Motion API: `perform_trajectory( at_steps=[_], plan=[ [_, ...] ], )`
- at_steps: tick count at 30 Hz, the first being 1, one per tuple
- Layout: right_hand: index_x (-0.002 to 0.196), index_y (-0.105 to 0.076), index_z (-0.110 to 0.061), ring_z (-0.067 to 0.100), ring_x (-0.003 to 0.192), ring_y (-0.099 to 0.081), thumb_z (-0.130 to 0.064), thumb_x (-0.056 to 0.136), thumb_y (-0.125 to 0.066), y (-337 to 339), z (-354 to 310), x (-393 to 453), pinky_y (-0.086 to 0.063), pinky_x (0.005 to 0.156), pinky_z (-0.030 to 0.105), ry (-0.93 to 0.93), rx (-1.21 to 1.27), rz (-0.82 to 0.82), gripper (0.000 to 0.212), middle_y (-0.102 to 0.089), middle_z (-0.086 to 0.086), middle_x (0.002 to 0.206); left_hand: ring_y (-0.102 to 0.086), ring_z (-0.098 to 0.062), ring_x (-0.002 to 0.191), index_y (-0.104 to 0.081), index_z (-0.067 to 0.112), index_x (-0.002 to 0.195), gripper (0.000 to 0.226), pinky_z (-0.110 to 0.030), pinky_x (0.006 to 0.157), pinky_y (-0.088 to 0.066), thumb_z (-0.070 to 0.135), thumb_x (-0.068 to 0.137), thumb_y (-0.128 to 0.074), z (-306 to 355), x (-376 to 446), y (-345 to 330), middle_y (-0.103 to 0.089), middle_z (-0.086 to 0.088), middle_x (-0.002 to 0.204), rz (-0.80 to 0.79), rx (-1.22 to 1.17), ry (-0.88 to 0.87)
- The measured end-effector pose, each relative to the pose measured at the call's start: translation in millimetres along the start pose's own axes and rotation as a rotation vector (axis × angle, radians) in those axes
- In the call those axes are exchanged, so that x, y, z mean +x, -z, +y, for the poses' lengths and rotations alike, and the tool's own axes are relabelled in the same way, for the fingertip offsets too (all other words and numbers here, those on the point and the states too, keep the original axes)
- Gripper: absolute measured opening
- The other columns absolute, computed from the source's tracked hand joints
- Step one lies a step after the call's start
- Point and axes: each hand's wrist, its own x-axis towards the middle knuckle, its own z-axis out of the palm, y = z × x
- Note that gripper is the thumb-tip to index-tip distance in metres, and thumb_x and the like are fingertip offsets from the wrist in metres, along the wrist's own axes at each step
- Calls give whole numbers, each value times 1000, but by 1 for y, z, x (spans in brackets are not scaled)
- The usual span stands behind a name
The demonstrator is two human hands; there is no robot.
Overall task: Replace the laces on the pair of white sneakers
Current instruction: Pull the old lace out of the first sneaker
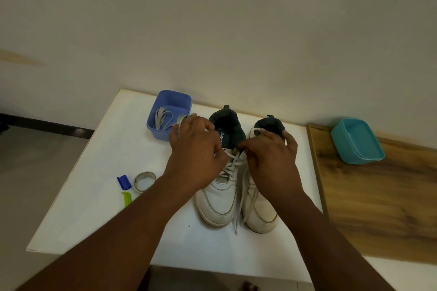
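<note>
Two white sneakers with dark tongues stand side by side on the white table (106, 196), toes toward me: the left sneaker (218, 203) and the right sneaker (262, 212). My left hand (194, 149) and my right hand (269, 156) hover over the left sneaker's upper eyelets, fingers curled, each pinching the white lace (233, 160) near the tongue. Loose lace ends (238, 215) trail down between the two toes. A purple-blue box (169, 101) behind the left sneaker holds grey laces (163, 120).
A blue cap-like piece (124, 182), a roll of tape (144, 181) and a green clip (126, 199) lie left of the sneakers. A teal tub (357, 142) sits on a wooden board (378, 208) to the right. A plain wall runs behind the table.
</note>
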Motion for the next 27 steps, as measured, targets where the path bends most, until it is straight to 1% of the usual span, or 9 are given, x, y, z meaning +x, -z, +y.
perform_trajectory(
  at_steps=[3,6,9,12,15,17,21,24,27],
  plan=[
    [102,-77,-34,20,135,-54,-10,91,-68,0,-3,0,-12,124,47,-17,41,-1,28,-76,-9,105,-42,-28,135,-71,28,97,17,-58,110,-34,33,82,-64,0,-1,-1,-53,-1,134,84,19,44],
    [101,-77,-30,24,131,-58,-6,88,-71,-2,-6,-1,-16,124,51,-17,68,5,28,-77,-6,101,-11,-30,152,-63,40,119,36,-61,120,-10,41,83,-61,4,-6,-7,-28,0,160,-33,27,-59],
    [104,-77,-32,24,132,-57,-9,88,-73,-3,-4,-1,-19,122,54,-25,69,3,28,-76,-7,104,8,-26,154,-68,44,112,28,-60,120,6,58,91,-55,6,-6,-9,-17,6,165,-171,55,-46],
    [105,-76,-33,22,135,-54,-14,92,-69,-3,-6,-1,-18,122,55,-19,67,-6,24,-76,-9,105,-11,-28,152,-73,40,103,22,-61,120,-7,54,93,-59,3,-4,-8,-41,8,152,-102,82,-27],
    [105,-75,-34,21,139,-50,-16,94,-66,-3,-8,-2,-13,124,55,-37,82,-4,23,-75,-10,108,-48,-30,129,-67,24,109,28,-57,104,-40,40,95,-49,-6,1,4,-61,-3,125,197,62,118],
    [106,-75,-34,22,140,-49,-15,94,-67,-3,-8,-2,-11,124,55,-47,92,-3,24,-75,-9,108,-54,-30,118,-63,21,109,32,-56,96,-45,36,91,-41,-10,2,8,-62,-5,116,330,-2,176],
    [106,-75,-33,21,141,-48,-12,93,-66,-4,-7,-3,-9,125,54,-55,99,-9,26,-75,-8,109,-21,-33,148,-59,38,124,37,-64,117,-19,35,87,-57,-3,-2,-4,-41,-3,152,97,-25,2],
    [108,-74,-33,21,140,-48,-12,93,-66,-5,-6,-3,-10,124,55,-47,102,-8,27,-74,-8,110,1,-30,154,-68,45,111,25,-62,119,1,56,94,-53,2,-5,-14,-26,4,163,-73,116,-61],
    [110,-73,-36,19,141,-47,-13,93,-67,-5,-5,-3,-8,125,53,-47,107,-8,28,-73,-10,113,-10,-31,152,-72,40,101,18,-64,118,-6,49,94,-59,-1,-4,-9,-44,8,150,-8,101,9]
  ],
)
